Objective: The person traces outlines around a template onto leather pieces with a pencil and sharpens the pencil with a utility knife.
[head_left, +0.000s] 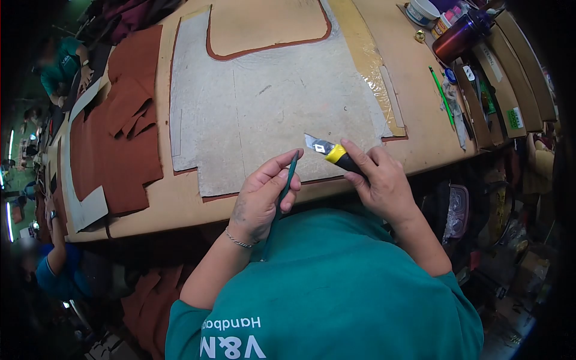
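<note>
My left hand (257,195) is closed around a dark green pencil (288,181), one end pointing up past the fingertips and the other down toward my shirt. In my right hand (384,183) is a utility knife (337,155) with a yellow and black handle, its blade out and aimed toward the pencil's upper end. A small gap separates blade and pencil. Beyond both hands lies a grey template (276,114) with a wide U-shaped cutout, resting on reddish-brown material (223,197) that shows along its edges.
Cut reddish-brown pieces (129,144) lie at the left of the table (150,219). To the right are a bright green pencil (442,96), a purple tumbler (459,39), a white tub (422,11) and cardboard boxes (504,78). Two other people work at the far left.
</note>
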Tool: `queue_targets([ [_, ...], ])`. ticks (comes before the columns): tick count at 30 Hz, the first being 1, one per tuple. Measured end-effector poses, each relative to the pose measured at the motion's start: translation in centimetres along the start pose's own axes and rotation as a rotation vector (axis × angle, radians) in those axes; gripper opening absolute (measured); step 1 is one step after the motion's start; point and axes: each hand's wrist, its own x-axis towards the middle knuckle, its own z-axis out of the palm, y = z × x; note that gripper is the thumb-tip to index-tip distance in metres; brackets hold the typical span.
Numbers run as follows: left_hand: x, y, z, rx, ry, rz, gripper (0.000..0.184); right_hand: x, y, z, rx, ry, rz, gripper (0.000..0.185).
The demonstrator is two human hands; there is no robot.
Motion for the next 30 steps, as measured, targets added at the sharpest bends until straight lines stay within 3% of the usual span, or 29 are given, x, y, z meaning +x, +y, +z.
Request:
queue_targets([
  [9,0.1,0.2,0.0,-0.03,-0.021,-0.005,0.037,-0.3,-0.3,0.2,0.043,-0.018,-0.095,0.053],
  [14,0.2,0.3,0.2,0.032,0.03,-0.031,0.038,-0.5,0.6,-0.2,0.069,-0.04,0.074,0.051],
  [18,2.4,-0.2,0.3,0.378,0.038,-0.082,0.035,-2.4,2.9,-0.8,0.185,0.127,0.176,0.046],
  [20,3.9,-0.8,1.2,0.604,-0.076,-0.069,0.033,-4.0,3.7,-2.0,0.275,0.031,0.382,0.043],
  [23,6.1,-2.3,3.2,1.074,-0.147,0.188,0.023,-6.7,4.1,-3.0,0.338,-0.07,0.578,0.041],
  [26,7.2,-2.7,5.1,1.409,-0.121,0.488,0.016,-8.5,3.3,-2.4,0.134,0.021,0.401,0.042],
  [30,8.1,-3.7,5.5,1.443,-0.143,0.403,0.014,-8.9,2.5,-1.4,0.036,-0.034,0.361,0.047],
])
